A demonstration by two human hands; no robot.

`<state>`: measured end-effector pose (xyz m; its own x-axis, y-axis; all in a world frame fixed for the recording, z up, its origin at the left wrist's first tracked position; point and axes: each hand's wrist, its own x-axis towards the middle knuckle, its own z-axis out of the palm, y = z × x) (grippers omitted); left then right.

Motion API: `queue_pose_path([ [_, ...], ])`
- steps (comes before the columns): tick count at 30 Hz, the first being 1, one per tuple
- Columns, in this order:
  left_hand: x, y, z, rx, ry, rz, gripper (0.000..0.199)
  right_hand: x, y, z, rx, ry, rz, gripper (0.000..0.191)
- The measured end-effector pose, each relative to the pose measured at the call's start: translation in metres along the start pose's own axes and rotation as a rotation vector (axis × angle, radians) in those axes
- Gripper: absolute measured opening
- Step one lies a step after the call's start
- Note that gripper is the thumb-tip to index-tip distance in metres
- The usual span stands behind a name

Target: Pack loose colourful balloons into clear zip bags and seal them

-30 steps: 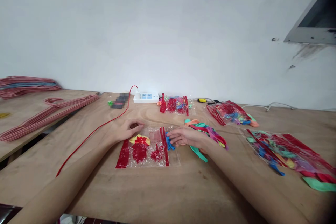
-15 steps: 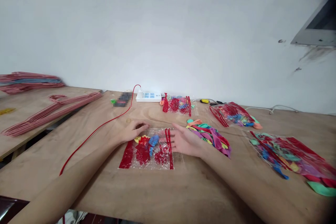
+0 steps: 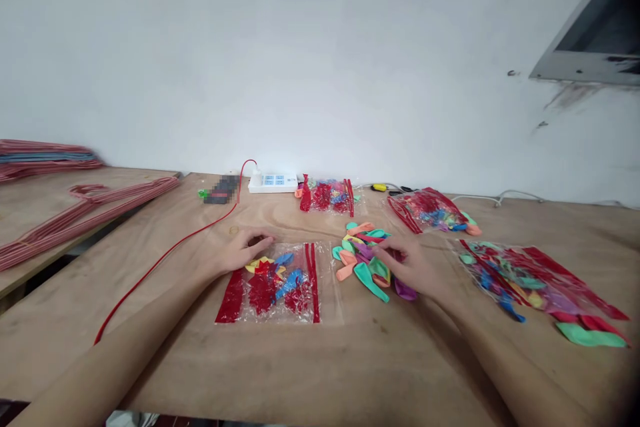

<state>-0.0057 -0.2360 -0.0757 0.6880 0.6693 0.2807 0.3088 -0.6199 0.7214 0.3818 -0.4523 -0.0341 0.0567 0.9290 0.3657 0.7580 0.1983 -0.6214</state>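
Well, the loose deflated balloons (image 3: pixel 363 260) lie in a heap on the bench (image 3: pixel 400 363), mint, orange, purple and yellow, and my right hand (image 3: pixel 405 265) is on them, its fingers (image 3: pixel 385 250) curved down into the right side of the pile. I can't tell whether they've closed on a balloon. Just left of the heap, a clear zip bag (image 3: pixel 267 283) with red strips along two edges lies flat, with blue, red and yellow balloons inside. My left hand (image 3: pixel 245 250) rests open and relaxed at that bag's far left corner, fingertips on the plastic.

Three more stuffed bags lie around: one far ahead (image 3: pixel 325 197), one far right (image 3: pixel 427 210), one right (image 3: pixel 530 280). A red cable (image 3: pixel 170 250) runs far to a white power strip (image 3: pixel 273 183). Red-coated wire hangers (image 3: pixel 100 208) lie on a second bench (image 3: pixel 135 177) to the left.
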Motion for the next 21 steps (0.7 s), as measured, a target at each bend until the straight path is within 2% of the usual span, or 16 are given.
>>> queue_pose_path([
  [3, 0.000, -0.002, 0.001, -0.011, 0.022, -0.026, 0.052, -0.003, -0.003, 0.004, -0.235, -0.105, -0.141, 0.030],
  [6, 0.000, -0.003, 0.001, -0.015, 0.014, -0.023, 0.050, -0.004, -0.003, 0.009, -0.370, -0.125, -0.200, 0.016],
  [12, 0.000, -0.007, 0.001, -0.017, 0.005, -0.026, 0.051, -0.004, 0.005, 0.010, -0.205, 0.048, -0.181, 0.022],
  [14, 0.000, -0.007, 0.001, -0.013, 0.007, -0.023, 0.051, -0.005, 0.002, 0.013, -0.159, 0.062, -0.175, 0.024],
  [19, 0.000, -0.002, -0.001, 0.006, -0.022, -0.004, 0.051, -0.009, -0.018, 0.026, -0.230, -0.158, -0.242, 0.029],
  [21, 0.000, 0.000, -0.001, 0.018, -0.013, -0.001, 0.051, -0.011, -0.026, 0.029, -0.274, -0.205, -0.238, 0.029],
])
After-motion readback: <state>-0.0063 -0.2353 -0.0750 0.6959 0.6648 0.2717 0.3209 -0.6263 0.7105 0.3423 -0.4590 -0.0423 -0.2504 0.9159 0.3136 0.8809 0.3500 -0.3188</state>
